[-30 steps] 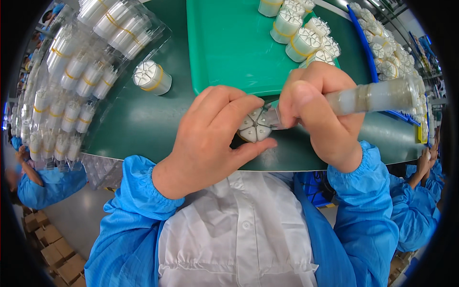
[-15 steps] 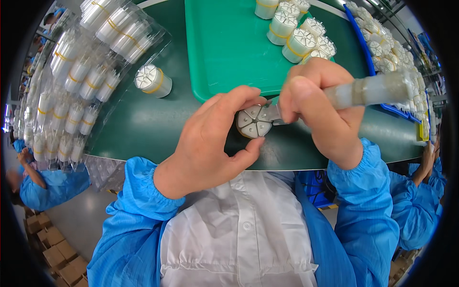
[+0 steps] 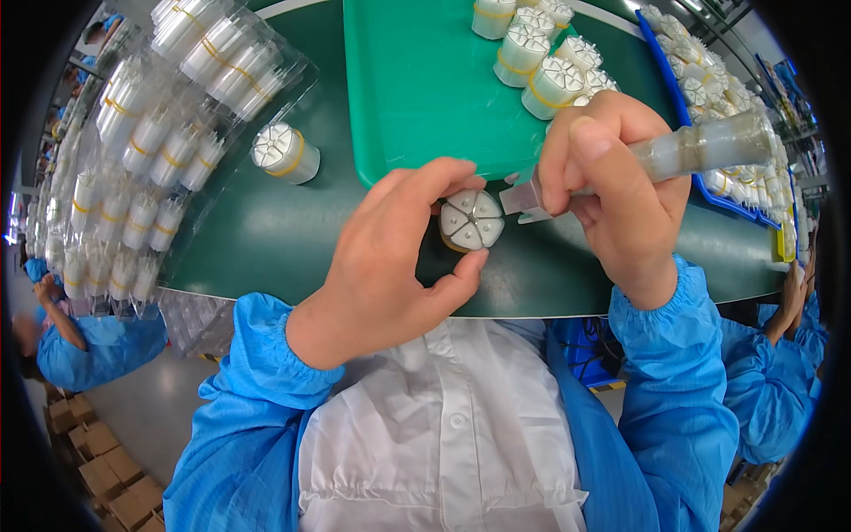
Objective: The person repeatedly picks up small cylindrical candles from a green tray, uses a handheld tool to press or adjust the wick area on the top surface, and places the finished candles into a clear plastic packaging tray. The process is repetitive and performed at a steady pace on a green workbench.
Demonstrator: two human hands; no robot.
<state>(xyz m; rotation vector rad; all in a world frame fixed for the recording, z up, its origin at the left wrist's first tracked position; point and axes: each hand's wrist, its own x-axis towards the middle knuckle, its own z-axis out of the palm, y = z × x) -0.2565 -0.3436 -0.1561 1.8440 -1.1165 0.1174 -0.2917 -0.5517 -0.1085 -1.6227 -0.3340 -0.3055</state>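
My left hand [image 3: 381, 257] curls its thumb and fingers around a round bundle [image 3: 472, 222] of white wedge-shaped pieces, held with its divided end facing up. A yellow band shows at the bundle's lower edge. In my right hand [image 3: 620, 186] is a tool with a thick translucent, tape-wrapped handle [image 3: 709, 151] and a flat metal forked tip [image 3: 523, 197]. That tip sits just right of the bundle, with a small gap between them. Another banded bundle [image 3: 285, 153] stands alone on the dark green table, left of the green tray [image 3: 417, 106].
Several banded bundles [image 3: 554, 84] stand in the tray's right part. Clear plastic trays of bundles [image 3: 142, 142] pile up at left. A blue bin [image 3: 683, 97] full of white bundles lies at far right. Co-workers in blue sleeves [image 3: 106, 350] sit on both sides.
My right hand has shifted right, drawing the tool's tip away from the bundle's edge. My left hand keeps its hold on the bundle, nearly in place.
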